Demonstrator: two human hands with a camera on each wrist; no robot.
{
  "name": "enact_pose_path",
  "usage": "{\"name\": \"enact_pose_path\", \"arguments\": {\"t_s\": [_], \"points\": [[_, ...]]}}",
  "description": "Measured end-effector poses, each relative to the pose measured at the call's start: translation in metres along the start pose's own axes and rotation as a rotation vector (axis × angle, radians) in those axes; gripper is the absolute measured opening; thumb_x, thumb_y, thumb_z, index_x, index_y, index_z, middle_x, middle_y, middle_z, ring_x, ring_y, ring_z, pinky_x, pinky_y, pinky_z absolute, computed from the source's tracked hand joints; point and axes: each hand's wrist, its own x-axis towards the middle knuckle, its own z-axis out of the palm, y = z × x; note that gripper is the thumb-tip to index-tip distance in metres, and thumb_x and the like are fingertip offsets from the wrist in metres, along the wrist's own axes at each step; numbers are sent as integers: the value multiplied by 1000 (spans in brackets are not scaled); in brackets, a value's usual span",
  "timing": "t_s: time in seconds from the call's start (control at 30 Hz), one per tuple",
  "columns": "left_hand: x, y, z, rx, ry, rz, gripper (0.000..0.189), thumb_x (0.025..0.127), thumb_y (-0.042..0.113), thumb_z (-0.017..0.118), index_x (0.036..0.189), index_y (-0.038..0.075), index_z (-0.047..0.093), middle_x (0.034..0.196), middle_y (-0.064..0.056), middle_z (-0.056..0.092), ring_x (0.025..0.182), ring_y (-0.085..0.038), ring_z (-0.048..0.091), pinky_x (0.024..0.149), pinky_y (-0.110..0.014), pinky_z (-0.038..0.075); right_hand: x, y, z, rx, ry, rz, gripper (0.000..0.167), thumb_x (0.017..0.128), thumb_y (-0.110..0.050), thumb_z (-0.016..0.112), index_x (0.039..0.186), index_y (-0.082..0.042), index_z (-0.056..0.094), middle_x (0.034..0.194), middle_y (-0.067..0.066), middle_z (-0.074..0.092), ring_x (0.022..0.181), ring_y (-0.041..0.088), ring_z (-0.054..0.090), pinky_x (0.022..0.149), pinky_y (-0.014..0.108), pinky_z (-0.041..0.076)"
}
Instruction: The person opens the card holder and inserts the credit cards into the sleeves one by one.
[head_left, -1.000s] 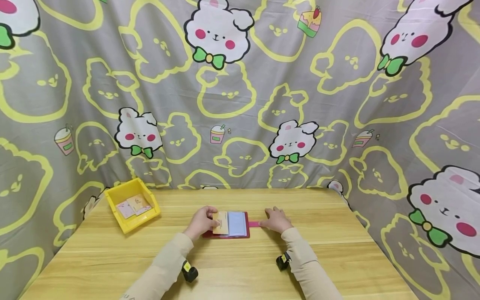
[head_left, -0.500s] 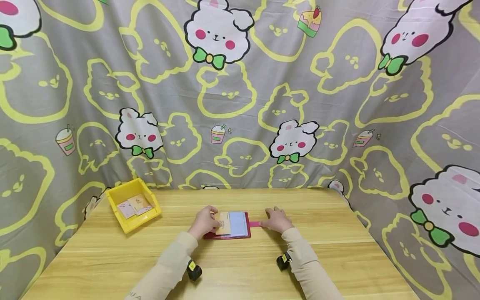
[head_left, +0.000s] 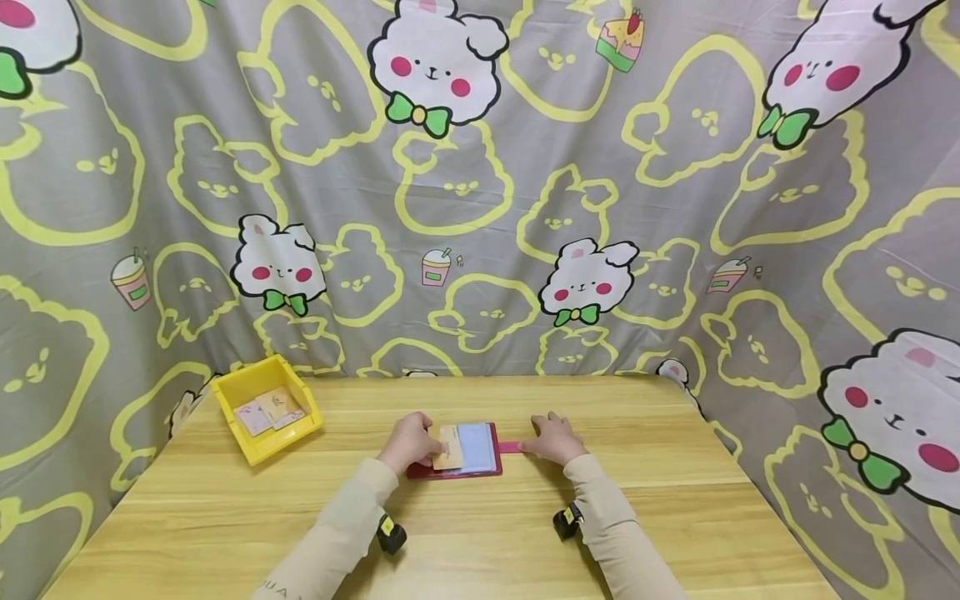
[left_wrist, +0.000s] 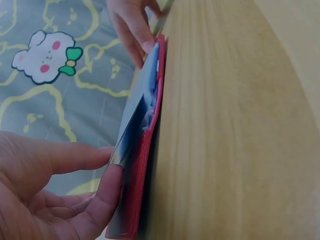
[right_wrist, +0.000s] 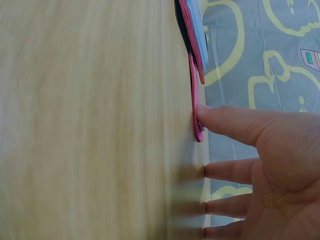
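Observation:
A red card holder [head_left: 496,469] lies unfolded on the table, its bluish clear sleeves [head_left: 478,448] showing. My left hand [head_left: 409,442] pinches a yellowish card [head_left: 451,448] between thumb and fingers over the holder's left part. In the left wrist view the card [left_wrist: 131,122] tilts up from the sleeves; whether its far edge sits inside one I cannot tell. From the holder's right side runs a pink strap [head_left: 510,447]. The thumb of my right hand [head_left: 555,439] presses on that strap [right_wrist: 196,95], while its other fingers reach straight down to the tabletop.
At the back left stands a yellow bin [head_left: 258,453] holding several cards [head_left: 279,406]. A patterned curtain [head_left: 480,208] hangs behind the wooden table [head_left: 472,542] and along its sides. Each sleeved forearm carries a black wrist camera [head_left: 391,534].
My left hand has shifted slightly to the right, and the pinched card has slid right over the sleeves with it. The right hand stays on the strap.

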Motion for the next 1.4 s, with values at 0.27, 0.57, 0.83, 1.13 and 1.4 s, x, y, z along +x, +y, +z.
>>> {"name": "enact_pose_path", "arguments": {"t_s": [0.27,0.57,0.83,1.13,1.4], "points": [[-1,4,4,62,-29,26,52,77,4,80,119,-14,55,87,-16,62,51,-13,61,50,-27,56,2,1,0,4,3,-2,70,83,-40,71,140,-5,51,151,29,34,141,53,25,103,77,24],[3,9,17,98,-16,72,56,77,7,80,124,-13,55,94,-15,61,53,-12,61,50,-26,55,1,3,0,4,3,-4,69,85,-39,70,141,-6,50,152,29,33,141,53,24,104,78,22],[7,12,24,64,-12,70,52,79,6,79,122,-10,56,84,-9,58,52,-10,60,52,-24,55,3,2,-1,-3,1,-4,69,85,-40,70,141,-6,50,152,28,33,141,53,24,104,78,22],[8,12,26,48,-25,106,47,79,1,75,122,-12,58,86,-11,64,59,-12,61,54,-25,55,3,1,0,5,4,-8,70,84,-40,70,141,-6,49,152,29,32,141,53,23,104,79,21],[-3,15,29,192,8,202,47,83,11,74,123,-10,59,98,-17,71,81,-17,64,70,-30,56,2,2,0,-2,9,-11,70,83,-39,71,141,-5,50,152,30,33,141,54,24,104,78,21]]}}
